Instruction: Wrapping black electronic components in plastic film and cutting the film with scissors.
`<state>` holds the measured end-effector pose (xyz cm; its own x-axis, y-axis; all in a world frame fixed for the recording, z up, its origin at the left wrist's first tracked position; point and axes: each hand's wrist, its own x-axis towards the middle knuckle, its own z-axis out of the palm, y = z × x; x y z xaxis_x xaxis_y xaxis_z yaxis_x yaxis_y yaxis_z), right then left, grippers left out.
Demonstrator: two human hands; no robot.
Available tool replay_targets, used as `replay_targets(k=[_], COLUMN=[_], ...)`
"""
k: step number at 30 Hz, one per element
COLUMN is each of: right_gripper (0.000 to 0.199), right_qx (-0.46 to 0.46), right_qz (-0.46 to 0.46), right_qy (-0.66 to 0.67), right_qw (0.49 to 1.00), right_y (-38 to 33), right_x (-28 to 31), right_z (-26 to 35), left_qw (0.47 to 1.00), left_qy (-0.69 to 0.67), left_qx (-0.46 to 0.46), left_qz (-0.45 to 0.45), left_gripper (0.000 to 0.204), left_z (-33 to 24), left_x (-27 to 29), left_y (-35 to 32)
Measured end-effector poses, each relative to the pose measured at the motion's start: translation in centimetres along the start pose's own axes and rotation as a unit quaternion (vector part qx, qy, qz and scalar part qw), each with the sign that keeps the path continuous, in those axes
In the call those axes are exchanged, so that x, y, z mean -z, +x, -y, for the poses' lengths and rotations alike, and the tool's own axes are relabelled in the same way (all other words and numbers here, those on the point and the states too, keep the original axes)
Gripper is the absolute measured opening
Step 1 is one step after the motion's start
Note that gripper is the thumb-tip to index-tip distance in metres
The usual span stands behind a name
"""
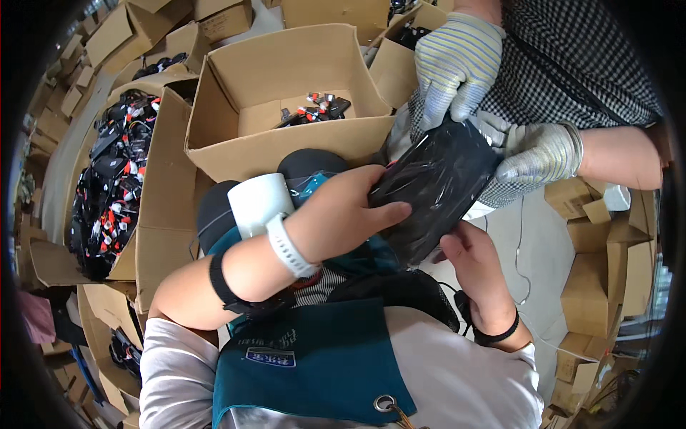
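A flat black pack (pixel 436 186) with a glossy, plastic-looking surface is held above my lap, tilted. My left hand (pixel 357 207) grips its left edge, thumb lying over the top. At its near lower end, my right hand (pixel 468 261) has its fingers curled at the edge; part of them is hidden beneath. Another person's striped gloved hand (pixel 457 68) pinches the far end, and that person's second gloved hand (pixel 536 154) holds the right side. A white roll (pixel 259 204) rests on my lap beside my left forearm.
Ahead stands an open cardboard box (pixel 286 146) with a few black parts with red and white connectors (pixel 321 109) inside. To the left, a taller box (pixel 168 207) borders a heap of similar parts (pixel 114 179). More cartons (pixel 593 272) stand at right, near a thin cable (pixel 520 264) on the floor.
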<state>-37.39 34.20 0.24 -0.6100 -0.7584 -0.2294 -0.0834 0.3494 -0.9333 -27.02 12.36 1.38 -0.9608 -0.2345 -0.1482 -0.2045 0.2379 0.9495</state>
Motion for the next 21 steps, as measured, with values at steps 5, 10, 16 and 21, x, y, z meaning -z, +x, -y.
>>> replay_targets(k=[5,10,16,21], right_gripper=[0.011,0.026,0.039,0.028], right_qx=[0.210,0.362,0.295,0.176], right_qz=[-0.027,-0.159,-0.027,0.124], right_qy=[-0.201,-0.168,-0.192,-0.081], right_qw=[0.957,0.903,0.936,0.973], right_y=[-1.8,-0.7,5.4,7.8], right_x=[1.0,-1.1,-4.7,-5.8], right_z=[3.7,5.8,5.5,4.8], left_qw=[0.997,0.999,0.994,0.987], left_qy=[0.065,0.041,0.101,0.151], left_qx=[-0.011,0.000,-0.007,-0.020], left_qz=[0.033,0.025,-0.029,-0.053], left_gripper=[0.031,0.030,0.031,0.035], left_z=[-0.7,0.5,2.9,4.1], left_x=[4.3,6.1,6.1,6.8], left_y=[-3.8,-8.0,-11.6,-12.8])
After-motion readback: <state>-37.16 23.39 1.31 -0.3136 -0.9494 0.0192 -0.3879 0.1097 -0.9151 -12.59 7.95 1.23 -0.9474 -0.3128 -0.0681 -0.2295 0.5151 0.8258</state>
